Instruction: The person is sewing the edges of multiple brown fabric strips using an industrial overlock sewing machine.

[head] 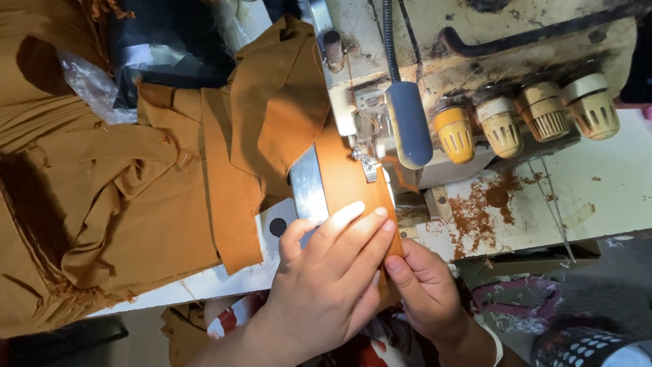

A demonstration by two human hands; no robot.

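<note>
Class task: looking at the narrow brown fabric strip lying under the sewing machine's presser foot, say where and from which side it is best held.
Hold the brown fabric strip at its near end, coming from the operator's side. Its far end is pinned under the presser foot, and only the near end lies free, where the left hand presses flat and the right hand pinches its edge.

A narrow strip of ochre-brown fabric [353,187] lies flat in the centre of the frame, running from under the presser foot [369,165] of the overlock sewing machine [475,61] down toward the lower middle. Its right edge sits at the needle area, its left edge along a shiny metal plate [309,190]. The lower end is covered by fingers. Upward it joins the larger rumpled piece of the same cloth [272,102], heaped toward the upper left.
</note>
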